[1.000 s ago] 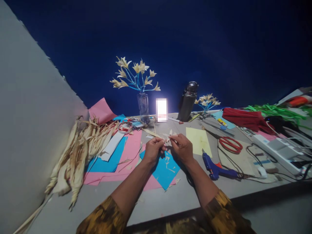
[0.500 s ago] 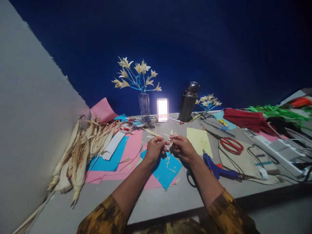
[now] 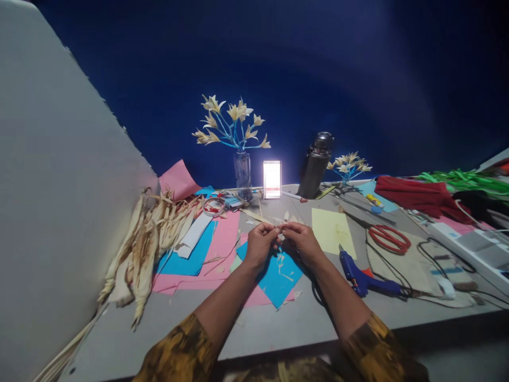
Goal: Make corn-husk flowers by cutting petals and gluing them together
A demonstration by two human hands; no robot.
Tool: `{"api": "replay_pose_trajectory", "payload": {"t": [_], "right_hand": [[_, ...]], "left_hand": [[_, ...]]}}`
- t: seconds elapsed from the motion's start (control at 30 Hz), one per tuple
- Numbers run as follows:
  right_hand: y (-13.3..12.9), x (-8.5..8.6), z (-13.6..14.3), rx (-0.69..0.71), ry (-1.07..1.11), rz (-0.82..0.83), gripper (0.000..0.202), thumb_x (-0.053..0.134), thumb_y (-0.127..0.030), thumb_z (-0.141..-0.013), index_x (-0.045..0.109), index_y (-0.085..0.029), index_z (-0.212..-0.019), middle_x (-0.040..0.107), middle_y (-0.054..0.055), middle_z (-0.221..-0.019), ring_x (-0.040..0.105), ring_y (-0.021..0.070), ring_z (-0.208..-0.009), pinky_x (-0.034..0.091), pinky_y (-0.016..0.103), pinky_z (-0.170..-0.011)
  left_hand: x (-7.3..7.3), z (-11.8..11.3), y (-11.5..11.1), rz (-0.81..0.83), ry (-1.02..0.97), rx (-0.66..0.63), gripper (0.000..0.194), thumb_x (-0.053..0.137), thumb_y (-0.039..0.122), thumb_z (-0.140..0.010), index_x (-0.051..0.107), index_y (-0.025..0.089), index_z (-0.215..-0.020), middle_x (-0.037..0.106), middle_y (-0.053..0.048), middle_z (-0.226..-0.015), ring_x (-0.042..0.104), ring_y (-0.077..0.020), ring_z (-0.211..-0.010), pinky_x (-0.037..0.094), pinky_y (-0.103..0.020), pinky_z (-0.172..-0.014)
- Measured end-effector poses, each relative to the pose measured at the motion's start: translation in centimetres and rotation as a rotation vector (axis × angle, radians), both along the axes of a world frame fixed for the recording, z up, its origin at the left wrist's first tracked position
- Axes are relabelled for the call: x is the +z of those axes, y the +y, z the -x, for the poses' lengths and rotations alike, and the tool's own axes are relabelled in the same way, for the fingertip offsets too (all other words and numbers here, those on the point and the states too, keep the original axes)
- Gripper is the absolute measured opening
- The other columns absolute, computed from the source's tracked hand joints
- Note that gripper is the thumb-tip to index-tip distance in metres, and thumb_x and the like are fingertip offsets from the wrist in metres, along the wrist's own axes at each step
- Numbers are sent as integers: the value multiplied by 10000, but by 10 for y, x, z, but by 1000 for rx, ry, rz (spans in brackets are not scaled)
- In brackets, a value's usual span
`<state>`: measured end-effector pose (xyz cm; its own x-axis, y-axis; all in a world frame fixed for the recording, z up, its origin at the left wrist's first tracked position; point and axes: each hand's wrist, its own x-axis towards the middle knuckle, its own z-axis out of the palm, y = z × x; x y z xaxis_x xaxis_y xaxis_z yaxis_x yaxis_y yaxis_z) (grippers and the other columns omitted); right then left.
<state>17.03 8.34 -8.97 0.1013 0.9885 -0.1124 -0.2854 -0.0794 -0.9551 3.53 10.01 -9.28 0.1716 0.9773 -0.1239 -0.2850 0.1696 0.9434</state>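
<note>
Above the blue paper square (image 3: 276,286), my left hand (image 3: 263,240) and my right hand (image 3: 301,240) meet with their fingertips pinched together. Whatever is between the fingers is too small and too covered to name. Thin pale scraps (image 3: 284,265) lie on the blue square just below them. Beyond my fingers are more pale husk pieces (image 3: 292,217) on the table. Under my right forearm shows the black handle of a tool (image 3: 317,293), mostly hidden.
Dried corn husks (image 3: 137,254) lie at left beside pink paper (image 3: 218,249). Behind stand a glass vase (image 3: 243,175) of husk flowers (image 3: 238,112) and a dark flask (image 3: 316,167). At right are a yellow sheet (image 3: 332,231), red-handled scissors (image 3: 389,239), a blue glue gun (image 3: 363,278) and a white power strip (image 3: 469,254).
My hands have come together; a small gap between their fingertips has closed. The whole view has shifted, so the things on the table appear slightly further right.
</note>
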Motion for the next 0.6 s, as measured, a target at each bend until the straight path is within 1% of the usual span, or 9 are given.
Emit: {"api": "replay_pose_trajectory", "payload": {"t": [0.17, 0.3, 0.4, 0.5, 0.6], "right_hand": [[0, 0, 1, -16, -22, 2, 269, 784, -304, -609, 754, -137, -817, 585, -27, -532, 443, 86, -435, 320, 220, -417], [0, -2, 1, -52, -1, -14, 348, 798, -294, -604, 674, -159, -900, 504, -87, -490, 376, 64, -383, 276, 202, -388], [2, -5, 0, -42, 25, -27, 431, 807, -318, -611, 609, -174, -965, 470, -118, -484, 347, 54, -361, 261, 187, -372], [3, -8, -1, -32, 34, -18, 476, 818, -333, -613, 579, -176, -994, 488, -117, -494, 361, 55, -359, 274, 186, -370], [3, -8, -1, -36, 11, -29, 545, 835, -342, -617, 573, -169, -1062, 540, -101, -533, 431, 74, -388, 327, 199, -399]], "left_hand": [[-4, 0, 2, 19, -31, 6, 349, 823, 376, -621, 594, 157, -767, 633, 0, -532, 518, -91, -405, 385, -197, -425], [-3, 0, 3, 35, -49, -15, 350, 831, 372, -622, 593, 154, -757, 633, -2, -527, 519, -89, -406, 379, -195, -425], [-2, 0, 3, 25, -56, -15, 357, 839, 374, -617, 592, 156, -753, 631, -1, -522, 526, -92, -414, 385, -196, -431], [-2, 0, 3, 5, -35, -9, 343, 834, 362, -629, 594, 156, -760, 626, 7, -514, 517, -88, -412, 387, -194, -430], [0, 1, 3, -2, -11, -4, 334, 830, 352, -633, 582, 160, -751, 611, 17, -497, 497, -86, -398, 381, -193, -415]]}}
